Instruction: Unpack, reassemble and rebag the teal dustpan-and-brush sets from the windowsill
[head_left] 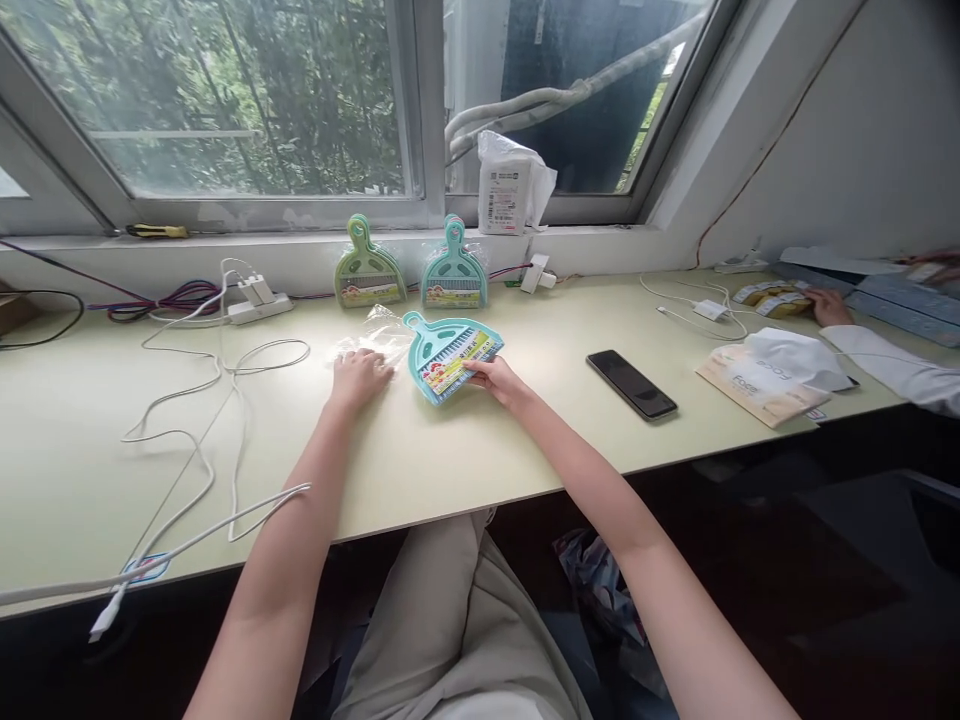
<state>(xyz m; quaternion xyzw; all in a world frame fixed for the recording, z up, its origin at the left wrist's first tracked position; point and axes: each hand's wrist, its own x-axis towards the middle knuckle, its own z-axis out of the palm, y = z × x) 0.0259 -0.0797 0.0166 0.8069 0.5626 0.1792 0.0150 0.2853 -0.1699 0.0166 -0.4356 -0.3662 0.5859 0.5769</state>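
A small teal dustpan set (448,355) with a colourful label lies flat on the pale desk (420,450). My right hand (499,380) grips its near right edge with closed fingers. My left hand (358,378) rests on a crumpled clear plastic bag (379,330) just left of the dustpan, fingers curled over it. Two more dustpan sets, one green (369,266) and one teal (454,266), stand upright against the window ledge behind.
White cables (217,400) and a power strip (259,305) sprawl on the left. A black phone (631,384) lies to the right, then a paper pouch with white cloth (772,375). Another person's hand (825,305) works at far right. A white packet (510,185) sits on the sill.
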